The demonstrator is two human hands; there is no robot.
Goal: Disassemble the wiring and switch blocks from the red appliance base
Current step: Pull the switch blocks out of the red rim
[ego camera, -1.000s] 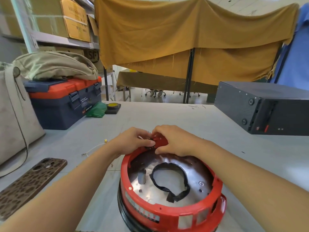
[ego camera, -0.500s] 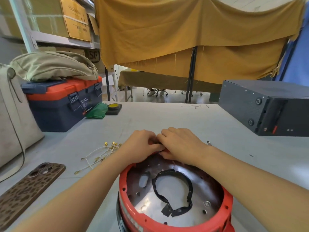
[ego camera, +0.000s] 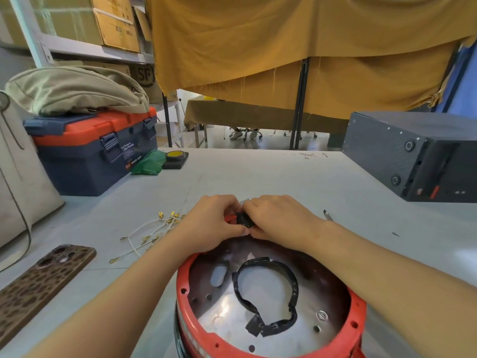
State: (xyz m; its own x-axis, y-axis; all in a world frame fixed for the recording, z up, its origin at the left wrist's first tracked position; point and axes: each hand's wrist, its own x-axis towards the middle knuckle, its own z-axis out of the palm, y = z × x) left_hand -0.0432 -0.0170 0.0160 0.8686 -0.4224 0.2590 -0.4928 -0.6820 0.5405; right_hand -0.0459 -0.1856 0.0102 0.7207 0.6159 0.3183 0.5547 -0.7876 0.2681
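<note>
The red appliance base (ego camera: 271, 339) stands on the grey tabletop (ego camera: 258, 174) at the near edge, open side up, showing a shiny metal plate (ego camera: 227, 313) with a loop of black tape (ego camera: 268, 293) lying in it. Both hands meet over its far rim. The left hand (ego camera: 214, 223) and the right hand (ego camera: 278, 220) have their fingers curled round a small black switch block (ego camera: 244, 219) with a bit of red showing beside it; each grip is closed on that block, thumbs touching at the near side. To the left of the hands a bundle of white wires (ego camera: 152, 231) with brass ends lies loose on the tabletop, apart from the base. A phone (ego camera: 41, 282) in a spotted case lies at the near left. Farther back on the left sits a blue and orange toolbox (ego camera: 93, 151) with a beige bag (ego camera: 72, 91) on top. A dark metal box (ego camera: 413, 156) rests at the right.
</note>
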